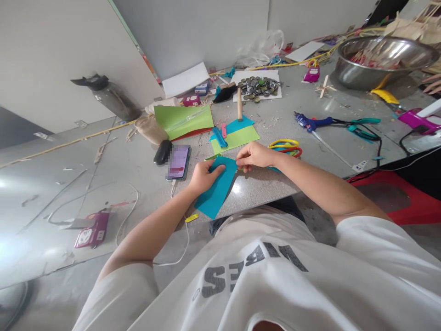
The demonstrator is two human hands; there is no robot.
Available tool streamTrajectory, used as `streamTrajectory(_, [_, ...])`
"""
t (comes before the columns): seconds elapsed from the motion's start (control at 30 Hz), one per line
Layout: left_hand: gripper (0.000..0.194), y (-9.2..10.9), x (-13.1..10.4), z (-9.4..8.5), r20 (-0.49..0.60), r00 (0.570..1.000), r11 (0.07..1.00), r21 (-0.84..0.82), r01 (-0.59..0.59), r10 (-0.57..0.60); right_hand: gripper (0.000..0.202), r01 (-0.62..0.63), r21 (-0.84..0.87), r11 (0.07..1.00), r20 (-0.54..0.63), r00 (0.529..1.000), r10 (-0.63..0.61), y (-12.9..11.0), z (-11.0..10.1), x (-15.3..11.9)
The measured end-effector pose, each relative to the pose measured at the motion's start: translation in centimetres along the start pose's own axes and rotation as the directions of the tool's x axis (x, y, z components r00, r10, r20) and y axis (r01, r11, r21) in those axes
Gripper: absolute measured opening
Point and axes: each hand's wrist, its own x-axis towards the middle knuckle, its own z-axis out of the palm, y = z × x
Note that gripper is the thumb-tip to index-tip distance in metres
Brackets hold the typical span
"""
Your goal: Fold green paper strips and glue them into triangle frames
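My left hand is closed on a blue sheet of paper, its thumb lying across the top face. At the sheet's upper right corner, the fingertips of my right hand are pinched together; a small bit of something green shows below them. The sheet is tilted over the table's front edge. Just beyond my hands lie a light green and blue piece of paper, a blue cutter-like tool and a small pink piece. Scissors with yellow and red handles rest beside my right wrist.
A phone on a white cable lies to the left, near a folded green sheet and a dark bottle. Bottle caps are heaped behind. Rightward are a blue glue gun, a steel bowl and another person's hand.
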Motion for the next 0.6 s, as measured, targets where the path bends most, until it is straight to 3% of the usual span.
streamTrajectory(0.6, [0.051,-0.1,0.1,-0.09,-0.013,1.0,1.0,0.011,0.014,-0.013,0.031,0.018,-0.047,0.999,-0.008,1.0,-0.018,0.11,0.32,0.1])
